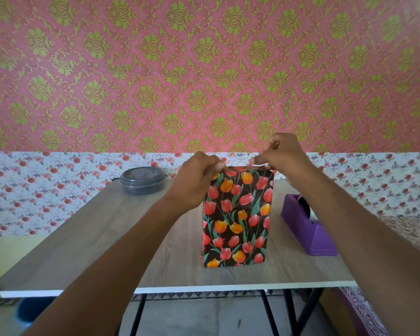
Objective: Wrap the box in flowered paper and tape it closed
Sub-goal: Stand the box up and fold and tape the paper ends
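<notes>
The box [237, 217] stands upright in the middle of the wooden table [107, 229], covered in black paper printed with red and orange tulips. My left hand [195, 177] grips the paper at the box's top left corner, fingers curled over the edge. My right hand [280, 152] is at the top right corner, pinching the paper's white top edge between thumb and fingers. The top face of the box is hidden from this angle.
A purple tape dispenser [307, 226] sits on the table right of the box. A round grey lidded container [142, 180] stands at the back left. The table's front edge [204, 289] is near me, with black legs below. Patterned wallpaper lies behind.
</notes>
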Demonstrator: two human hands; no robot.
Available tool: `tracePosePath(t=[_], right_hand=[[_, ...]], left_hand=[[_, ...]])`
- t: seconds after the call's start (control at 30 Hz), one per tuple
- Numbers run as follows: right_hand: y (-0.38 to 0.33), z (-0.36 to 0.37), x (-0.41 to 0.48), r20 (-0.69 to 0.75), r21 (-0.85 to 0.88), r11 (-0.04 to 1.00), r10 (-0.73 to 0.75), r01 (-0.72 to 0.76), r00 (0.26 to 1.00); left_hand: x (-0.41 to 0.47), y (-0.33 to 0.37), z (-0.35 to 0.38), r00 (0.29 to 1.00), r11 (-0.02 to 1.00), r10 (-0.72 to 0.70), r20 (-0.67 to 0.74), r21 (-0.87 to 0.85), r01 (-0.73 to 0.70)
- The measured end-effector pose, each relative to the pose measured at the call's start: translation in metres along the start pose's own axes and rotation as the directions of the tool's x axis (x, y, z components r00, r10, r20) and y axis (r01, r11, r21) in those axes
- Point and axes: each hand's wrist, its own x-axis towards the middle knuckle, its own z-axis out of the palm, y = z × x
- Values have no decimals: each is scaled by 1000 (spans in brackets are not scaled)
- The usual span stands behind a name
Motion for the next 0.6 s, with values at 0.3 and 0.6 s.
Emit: tracePosePath(t=[0.3, 0.6], right_hand=[[95, 16, -64, 18, 276, 940, 204, -201, 979], [132, 29, -81, 176, 240, 960, 103, -145, 979]], left_hand=[[-8, 2, -1, 995, 994, -62, 73, 98, 54], [-18, -41, -14, 924, 965, -259, -282, -125, 232]])
